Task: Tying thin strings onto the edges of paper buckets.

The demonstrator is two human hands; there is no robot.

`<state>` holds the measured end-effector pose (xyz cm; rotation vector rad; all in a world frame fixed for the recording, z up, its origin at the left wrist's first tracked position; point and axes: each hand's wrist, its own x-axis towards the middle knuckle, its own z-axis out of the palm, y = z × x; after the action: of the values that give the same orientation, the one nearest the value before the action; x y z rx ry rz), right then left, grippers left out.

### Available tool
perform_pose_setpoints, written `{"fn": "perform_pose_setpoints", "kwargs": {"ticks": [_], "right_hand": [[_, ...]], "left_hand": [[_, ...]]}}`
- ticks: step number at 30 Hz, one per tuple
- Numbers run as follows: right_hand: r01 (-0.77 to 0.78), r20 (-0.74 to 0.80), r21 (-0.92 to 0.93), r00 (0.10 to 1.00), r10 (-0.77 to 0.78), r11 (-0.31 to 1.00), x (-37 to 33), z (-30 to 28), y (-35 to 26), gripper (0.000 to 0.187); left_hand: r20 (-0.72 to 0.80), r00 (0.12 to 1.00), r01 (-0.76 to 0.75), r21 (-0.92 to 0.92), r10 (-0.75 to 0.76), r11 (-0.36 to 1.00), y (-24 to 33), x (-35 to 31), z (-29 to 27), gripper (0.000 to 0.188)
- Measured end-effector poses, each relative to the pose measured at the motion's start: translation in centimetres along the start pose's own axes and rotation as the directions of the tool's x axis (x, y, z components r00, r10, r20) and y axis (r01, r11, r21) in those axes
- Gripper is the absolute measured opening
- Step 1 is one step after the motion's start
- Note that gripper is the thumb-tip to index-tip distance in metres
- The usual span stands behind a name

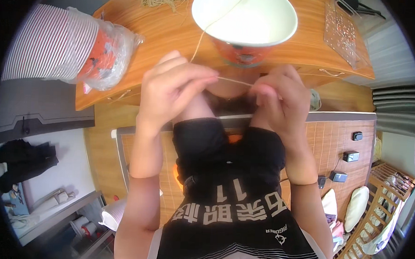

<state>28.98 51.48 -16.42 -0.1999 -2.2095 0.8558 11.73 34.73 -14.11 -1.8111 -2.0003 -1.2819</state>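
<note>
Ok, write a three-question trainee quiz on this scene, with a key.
1. What is held between the left hand and the right hand?
2. True or false: the plastic-wrapped stack of tubs is to the left of the single tub.
3. What colour is the inside of that single tub?
a) blue
b) white
c) black

Key:
1. A thin tan string.
2. True.
3. b

Lighting is bright, bucket point(244, 27) interior nearly washed out, bag point(120, 56) left of it glinting, outer edges bowed, blackened.
</note>
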Motion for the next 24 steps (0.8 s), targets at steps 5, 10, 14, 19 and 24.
{"fn": "perform_pose_setpoints", "kwargs": {"ticks": [5,10,14,19,24], "right_hand": [[-0.003,-0.019,0.065,1.000,0.004,0.998,0.4,0.5,0.9,0.014],[-0.188,0.044,0.162,0.982,0.183,0.969,0.5,0.7,1.1,0.024],[-0.495,0.194,0.321,0.869,0.455,0.808,0.8,0.8,0.3,0.027],[0.047,0.006,-0.018,0.999,-0.047,0.999,1.0,1.9,1.4,0.020],[0.271,0.019,0.003,0.962,-0.271,0.963,1.1,1.5,1.2,0.016]], "left_hand": [[-0.046,0.996,-0.072,0.057,0.074,0.996,-0.6,-0.1,0.7,0.020],[-0.089,0.978,-0.177,0.131,0.190,0.975,-1.2,-0.7,1.2,0.024],[-0.084,0.969,-0.206,0.237,0.232,0.949,-1.3,-0.8,0.7,0.023],[-0.049,0.977,-0.156,0.495,0.207,0.855,0.6,0.1,0.7,0.050],[0.058,0.993,-0.091,-0.161,0.101,0.983,2.7,0.6,3.5,0.101]]}}
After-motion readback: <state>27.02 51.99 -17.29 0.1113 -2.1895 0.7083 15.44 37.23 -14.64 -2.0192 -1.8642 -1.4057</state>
